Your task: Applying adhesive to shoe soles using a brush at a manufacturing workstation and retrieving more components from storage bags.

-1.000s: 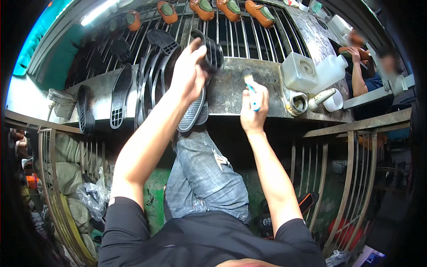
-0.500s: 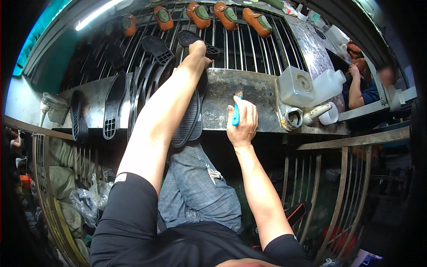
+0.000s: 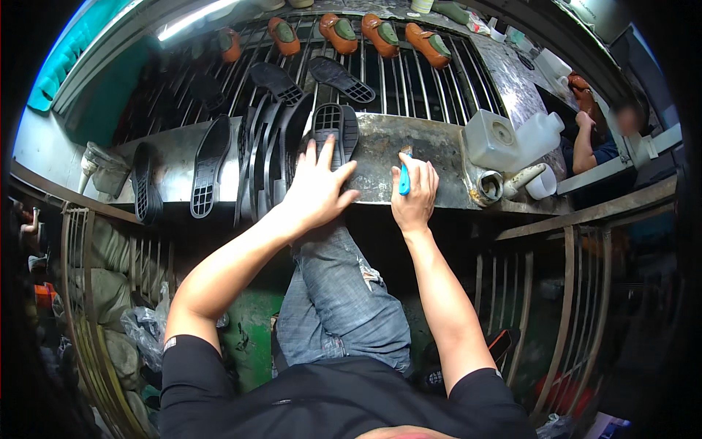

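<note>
My left hand (image 3: 316, 183) is open, its fingers spread over the near part of a black shoe sole (image 3: 328, 123) with a grid of hollows at its far end. Whether the fingertips press on it I cannot tell. Another sole shows underneath, and a row of black soles (image 3: 268, 150) stands on edge just to the left. To the right, my right hand (image 3: 414, 192) is closed around a small brush (image 3: 405, 175) with a blue handle, its bristles pointing away from me over the dark metal bench (image 3: 380, 140).
Two soles, one a black sole (image 3: 342, 79), lie on the metal bars behind the bench. Orange-brown shoes (image 3: 338, 34) line the far side. A plastic container (image 3: 488, 137), a white bottle (image 3: 540, 134) and a glue-stained pot (image 3: 488, 187) stand right. Another person's arm (image 3: 583, 144) shows beyond.
My left hand has let go of the sole on the bars and come back toward me, over the soles on the bench. My right hand still holds the brush.
</note>
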A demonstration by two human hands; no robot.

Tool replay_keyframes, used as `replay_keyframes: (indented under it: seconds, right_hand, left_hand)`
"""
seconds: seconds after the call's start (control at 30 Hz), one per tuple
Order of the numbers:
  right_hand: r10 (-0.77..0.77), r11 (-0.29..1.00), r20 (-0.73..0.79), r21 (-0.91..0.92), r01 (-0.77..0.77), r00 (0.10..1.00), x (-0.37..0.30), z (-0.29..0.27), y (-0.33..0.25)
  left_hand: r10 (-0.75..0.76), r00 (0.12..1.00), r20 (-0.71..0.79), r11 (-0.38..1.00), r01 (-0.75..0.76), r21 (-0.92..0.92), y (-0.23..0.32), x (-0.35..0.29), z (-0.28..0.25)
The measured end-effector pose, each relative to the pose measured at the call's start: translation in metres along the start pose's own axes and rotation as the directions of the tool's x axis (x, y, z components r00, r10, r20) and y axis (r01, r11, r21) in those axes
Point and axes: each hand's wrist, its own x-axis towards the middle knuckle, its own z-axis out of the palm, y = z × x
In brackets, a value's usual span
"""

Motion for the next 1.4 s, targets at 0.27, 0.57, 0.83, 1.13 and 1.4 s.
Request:
replay_keyframes:
  seconds: [0.27,0.57,0.83,1.13,1.4]
  right_hand:
    - [0.006,0.999,-0.010,0.032,-0.005,1.000,-0.001,0.000,0.001]
    - [-0.009,0.998,-0.064,0.069,0.014,0.998,0.000,-0.008,0.005]
    - [0.298,0.893,0.050,0.339,-0.297,0.953,-0.025,-0.111,0.028]
    - [0.351,0.937,0.018,0.000,-0.351,0.936,-0.008,-0.180,0.092]
    - [0.513,0.842,-0.163,0.286,-0.457,0.843,-0.034,-0.176,0.080]
  left_hand:
    - [-0.161,0.969,-0.189,0.898,0.064,-0.435,-0.047,0.016,-0.035]
    - [-0.487,0.778,-0.397,0.116,-0.393,-0.912,0.009,-0.009,-0.106]
    - [-0.212,0.975,0.058,-0.668,-0.101,-0.737,0.020,-0.139,-0.012]
    - [-0.024,0.909,0.415,-0.775,0.245,-0.582,0.103,-0.113,0.043]
    - [0.119,0.860,0.496,-0.850,0.347,-0.397,0.090,-0.119,0.050]
